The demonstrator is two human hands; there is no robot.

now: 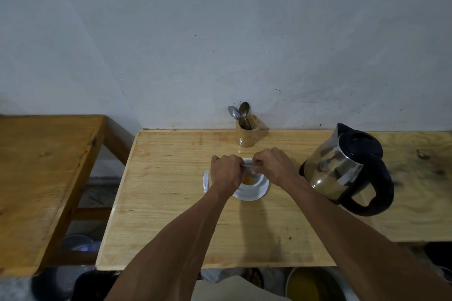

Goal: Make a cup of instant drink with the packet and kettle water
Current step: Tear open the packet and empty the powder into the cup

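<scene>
A white cup [254,179] stands on a white saucer [256,194] in the middle of the light wooden table [171,215]. Orange-brown powder or liquid shows inside the cup. Both my hands hover right over the cup and pinch a thin silvery packet [250,166] stretched between them. My left hand [226,173] grips its left end, my right hand [271,166] its right end. The steel kettle [340,171] with a black handle and lid stands to the right of the cup.
A wooden holder [247,132] with spoons [241,112] stands at the table's back edge by the wall. A small white object [206,181] lies left of the saucer. A darker wooden table [44,178] stands to the left. A metal pot [315,283] sits on the floor.
</scene>
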